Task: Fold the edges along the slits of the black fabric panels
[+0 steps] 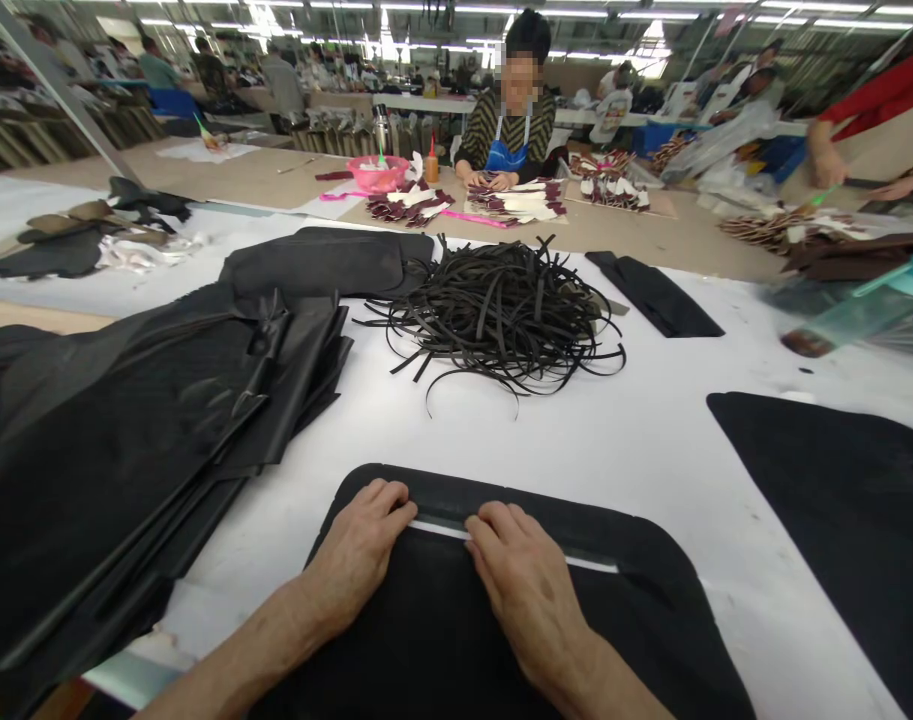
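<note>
A black rounded fabric panel (636,560) lies flat in front of me on the white table (651,450). A pale strip (591,564) runs across the panel near its far edge. My left hand (358,555) rests on the panel with its fingers curled down onto the left end of the strip. My right hand (520,580) lies beside it, fingertips pressed onto the strip and the fold above it. The two hands are almost touching. Neither lifts anything off the table.
A stack of black fabric pieces (163,420) fills the left. A tangle of black strips (501,310) lies at the centre, black panels (838,480) on the right. A person (512,120) works with dark red pieces at a far table; another person's arm (838,150) shows at right.
</note>
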A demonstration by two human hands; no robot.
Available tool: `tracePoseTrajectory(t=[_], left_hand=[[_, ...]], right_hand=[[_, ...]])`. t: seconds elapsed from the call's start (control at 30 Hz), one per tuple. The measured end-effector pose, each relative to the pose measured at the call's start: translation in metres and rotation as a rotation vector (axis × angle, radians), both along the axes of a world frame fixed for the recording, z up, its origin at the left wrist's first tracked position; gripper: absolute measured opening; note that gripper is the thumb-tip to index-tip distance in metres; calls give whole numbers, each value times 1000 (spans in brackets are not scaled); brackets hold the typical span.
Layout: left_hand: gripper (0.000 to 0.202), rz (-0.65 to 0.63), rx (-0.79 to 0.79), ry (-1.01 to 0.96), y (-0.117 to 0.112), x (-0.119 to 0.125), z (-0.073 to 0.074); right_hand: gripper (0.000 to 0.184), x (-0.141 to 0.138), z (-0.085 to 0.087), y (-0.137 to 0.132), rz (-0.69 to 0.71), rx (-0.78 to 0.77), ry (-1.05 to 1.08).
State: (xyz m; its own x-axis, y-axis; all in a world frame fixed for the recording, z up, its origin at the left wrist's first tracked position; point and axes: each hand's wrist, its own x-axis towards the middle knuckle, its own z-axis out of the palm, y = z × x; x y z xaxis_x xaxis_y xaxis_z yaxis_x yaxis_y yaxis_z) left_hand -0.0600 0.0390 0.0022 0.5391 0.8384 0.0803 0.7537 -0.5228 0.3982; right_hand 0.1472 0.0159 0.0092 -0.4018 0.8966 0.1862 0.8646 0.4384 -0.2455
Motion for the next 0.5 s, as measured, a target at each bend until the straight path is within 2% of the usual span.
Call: tracePoseTrajectory(t=[0.1,0.2,0.3,0.5], left_hand=[[35,-32,43,66,0,0,-2],[33,-50,39,75,0,0,-2],[28,-70,30,68,3,0,0],[19,-92,61,97,9,2,-3]], right_hand=[[15,-7,-12,7,39,40,-75],[19,-8,-22,9,170,124,-171],[19,-8,-25,11,245,159,-238],[12,-6,-8,25,155,-49,-180]])
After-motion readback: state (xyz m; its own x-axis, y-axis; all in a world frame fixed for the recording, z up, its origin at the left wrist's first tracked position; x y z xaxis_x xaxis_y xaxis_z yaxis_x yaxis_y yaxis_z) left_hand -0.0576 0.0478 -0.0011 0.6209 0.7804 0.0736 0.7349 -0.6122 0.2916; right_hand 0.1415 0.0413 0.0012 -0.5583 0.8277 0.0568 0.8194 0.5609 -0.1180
